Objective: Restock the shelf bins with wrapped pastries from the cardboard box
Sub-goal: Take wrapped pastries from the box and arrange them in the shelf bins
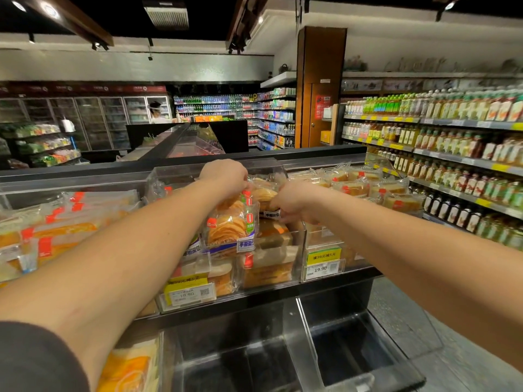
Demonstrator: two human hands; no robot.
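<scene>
Both my arms reach over a clear acrylic shelf bin (294, 267) full of wrapped pastries. My left hand (223, 174) grips the top of an upright wrapped pastry bag (232, 224) with golden layered bread and a blue-and-white label. My right hand (294, 203) curls around another wrapped pastry (264, 195) lying deeper in the same bin, fingers tucked under its label end. More wrapped bread is stacked beneath. The cardboard box is not in view.
Neighbouring bins hold orange-labelled wrapped cakes at left (65, 230) and right (376, 188). Yellow price tags (324, 256) hang on the bin fronts. Lower clear bins (351, 355) stand below, dark inside. A bottle shelf (452, 154) lines the aisle at right. A person (157, 111) stands far back.
</scene>
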